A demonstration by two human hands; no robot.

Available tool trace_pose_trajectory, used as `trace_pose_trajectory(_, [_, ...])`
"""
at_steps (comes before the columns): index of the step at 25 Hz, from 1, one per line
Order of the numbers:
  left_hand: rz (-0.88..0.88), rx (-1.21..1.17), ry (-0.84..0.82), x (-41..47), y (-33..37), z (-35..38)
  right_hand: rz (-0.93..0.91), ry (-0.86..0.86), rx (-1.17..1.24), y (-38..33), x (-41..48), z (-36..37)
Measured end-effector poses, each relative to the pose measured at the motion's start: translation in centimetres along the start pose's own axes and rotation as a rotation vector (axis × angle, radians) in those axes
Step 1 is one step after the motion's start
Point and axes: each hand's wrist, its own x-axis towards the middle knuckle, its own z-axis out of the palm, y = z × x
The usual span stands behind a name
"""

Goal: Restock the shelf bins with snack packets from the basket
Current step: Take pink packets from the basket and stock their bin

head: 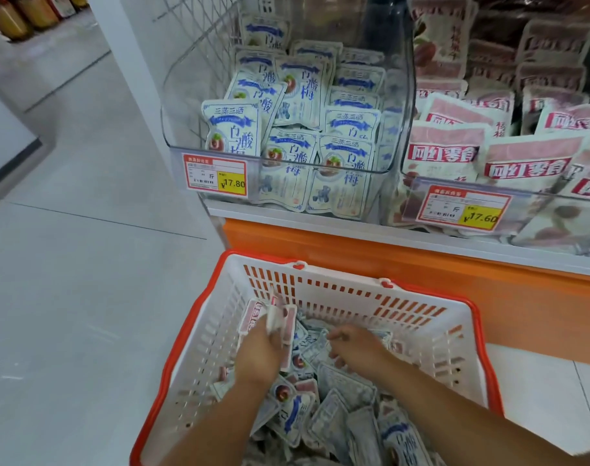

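Observation:
A white basket with an orange rim (421, 317) stands on the floor below the shelf, holding several blue-and-white and pink snack packets (340, 418). Both my hands are down inside it. My left hand (260, 351) grips a small bunch of pink-and-white packets (277, 317) near the basket's far left corner. My right hand (357, 348) rests palm down on the packets in the middle, fingers curled; whether it holds one is hidden. Above, a clear bin (219, 146) holds blue-and-white packets, and the clear bin (539, 230) to its right holds pink ones.
Price tags hang on the bin fronts, one (216, 176) reading 17.80 and one (465, 206) reading 17.60. An orange shelf base (421, 274) runs behind the basket. Grey floor tiles (85, 280) spread to the left, with another display at far top left.

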Motion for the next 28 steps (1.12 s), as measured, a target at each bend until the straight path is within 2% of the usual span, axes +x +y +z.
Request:
trace_pose_trajectory(2, [0.134, -0.120, -0.041, -1.3, 1.3, -0.1, -0.054, -0.046, 0.222, -1.5, -1.0, 0.6])
trace_pose_trajectory(5, [0.299, -0.164, -0.042, -3.3, 2.8, -0.8, -0.170, -0.156, 0.459, -3.3, -2.4, 1.4])
trace_pose_trajectory(9, [0.482, 0.023, -0.064, -5.6, 4.4, -3.6, -0.193, -0.086, 0.686, -3.8, -4.2, 1.8])
trace_pose_trajectory(11, [0.454, -0.050, -0.025, -6.9, 5.7, -5.4, -0.212, -0.078, 0.798, -3.9, -5.6, 0.7])
trace_pose_trajectory(13, [0.335, -0.255, 0.042, -7.8, 7.4, -7.4, -0.234, -0.078, 0.896, -4.4, -7.3, -0.7])
trace_pose_trajectory(14, [0.278, -0.369, 0.012, -8.1, 8.4, -8.5, -0.255, -0.087, 0.932, -4.7, -8.0, -1.3])
trace_pose_trajectory(16, [0.209, -0.586, -0.168, -8.2, 10.2, -10.4, -0.316, -0.091, 0.913, -5.5, -10.1, -2.9])
trace_pose_trajectory(18, [0.201, -0.645, -0.292, -8.6, 12.2, -12.3, -0.380, -0.069, 0.848, -6.4, -12.0, -4.8])
trace_pose_trajectory(23, [0.296, -0.634, -0.351, -9.6, 16.9, -16.1, -0.506, -0.040, 0.727, -8.6, -16.0, -9.4])
trace_pose_trajectory(28, [0.338, -0.612, -0.349, -9.6, 20.1, -17.8, -0.561, 0.023, 0.726, -10.1, -18.0, -11.8])
